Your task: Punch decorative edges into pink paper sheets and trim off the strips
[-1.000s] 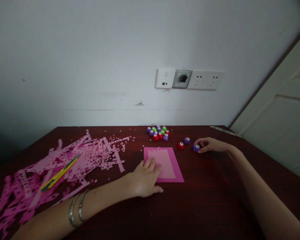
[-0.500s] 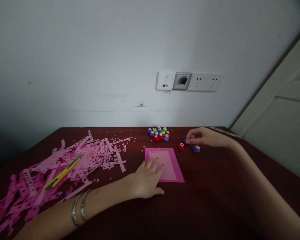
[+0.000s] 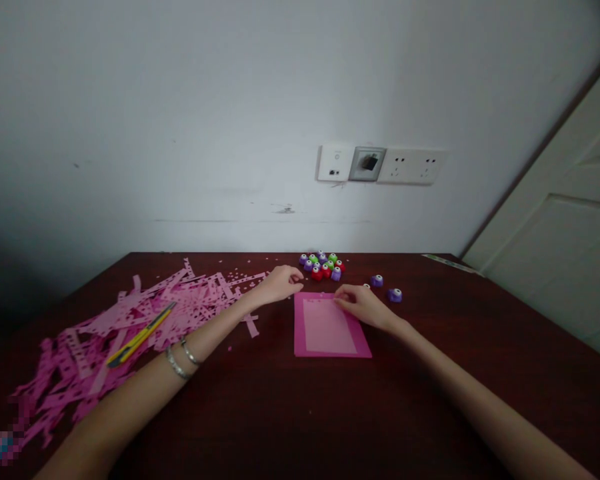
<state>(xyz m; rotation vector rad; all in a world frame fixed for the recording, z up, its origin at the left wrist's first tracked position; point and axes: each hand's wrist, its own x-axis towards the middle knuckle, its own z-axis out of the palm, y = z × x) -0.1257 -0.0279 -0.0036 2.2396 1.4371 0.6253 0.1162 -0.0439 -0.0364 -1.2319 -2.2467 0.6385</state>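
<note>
A light pink sheet (image 3: 327,330) lies on a larger, darker pink sheet (image 3: 300,343) on the table in front of me. My left hand (image 3: 280,283) hovers by the far left corner of the sheets, fingers curled in and thumb close to them. Over their far right corner is my right hand (image 3: 361,305), its thumb and fingertips together at the light sheet's far edge. Whether either pinch holds anything small is hidden. Tiny pink bits lie along that edge. Beyond my right hand sit two purple eye-topped pieces (image 3: 395,295), and another is mostly covered by the hand.
Punched pink paper strips (image 3: 180,307) and confetti heap on the left, with a yellow utility knife (image 3: 143,335) on top. Several red, green and purple eye-topped pieces (image 3: 325,267) cluster near the wall. A ruler-like strip (image 3: 450,264) lies at the far right edge.
My left hand has lifted off the sheets and moved to their far left corner, its fingers curling. My right hand has left a purple piece and come left to the sheets' far right corner.
</note>
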